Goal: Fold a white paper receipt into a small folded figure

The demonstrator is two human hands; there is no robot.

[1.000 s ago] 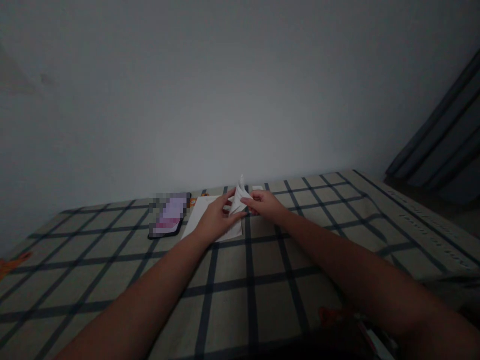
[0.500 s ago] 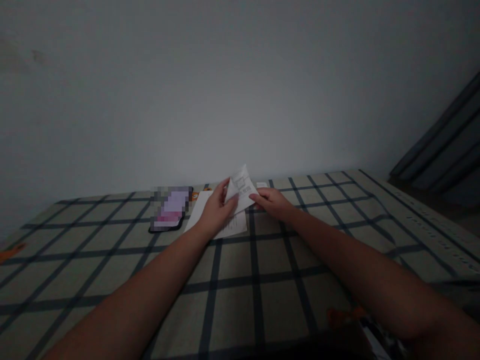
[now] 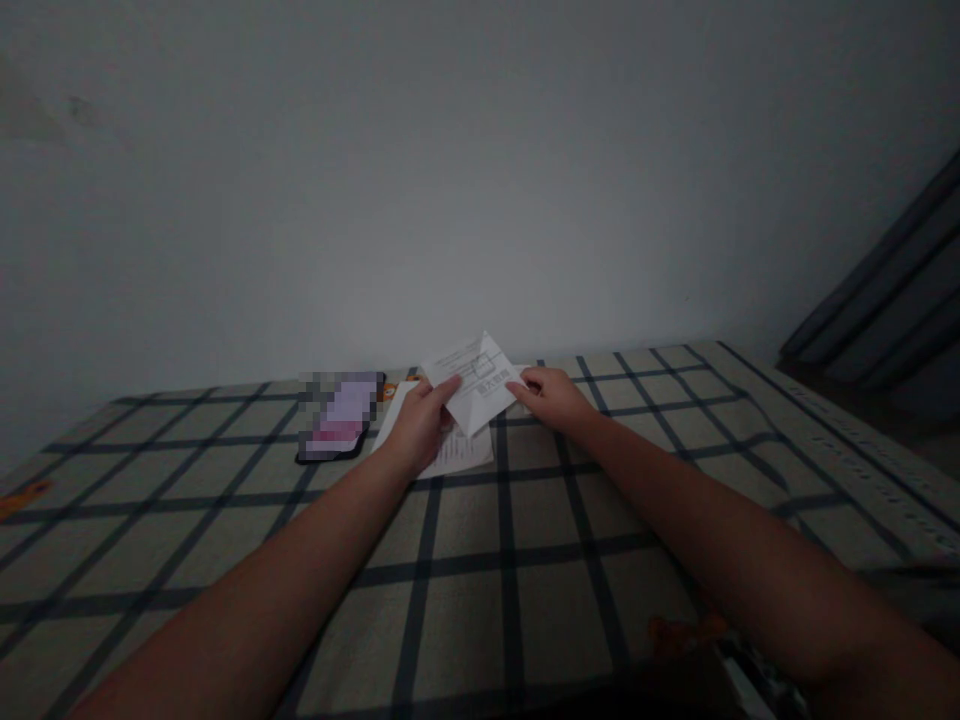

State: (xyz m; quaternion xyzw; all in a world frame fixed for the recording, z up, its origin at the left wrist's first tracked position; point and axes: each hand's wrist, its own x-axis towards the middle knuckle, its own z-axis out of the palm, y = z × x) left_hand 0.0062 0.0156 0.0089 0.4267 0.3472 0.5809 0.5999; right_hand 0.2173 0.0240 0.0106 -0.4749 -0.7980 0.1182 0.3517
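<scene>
A folded sheet of printed paper [image 3: 480,385] is held up between my two hands, tilted, with creases running across it. My left hand [image 3: 421,420] pinches its left side, thumb on top and the other fingers behind. At the right corner, my right hand [image 3: 551,397] grips it between thumb and curled fingers. Below the folded piece, another printed sheet [image 3: 465,455] lies flat on the checked cloth, partly covered by my left hand and the held paper.
A phone [image 3: 341,420] with a lit, blurred-out screen lies left of the papers. The checked cloth [image 3: 465,600] spreads up to a pale wall [image 3: 480,180]. A dark curtain [image 3: 892,265] hangs at the right. Something dark sits at the bottom edge.
The folded paper has opened out wider to the left and turned flatter toward me, showing more print. My left hand has shifted slightly left and down; my right hand has barely moved.
</scene>
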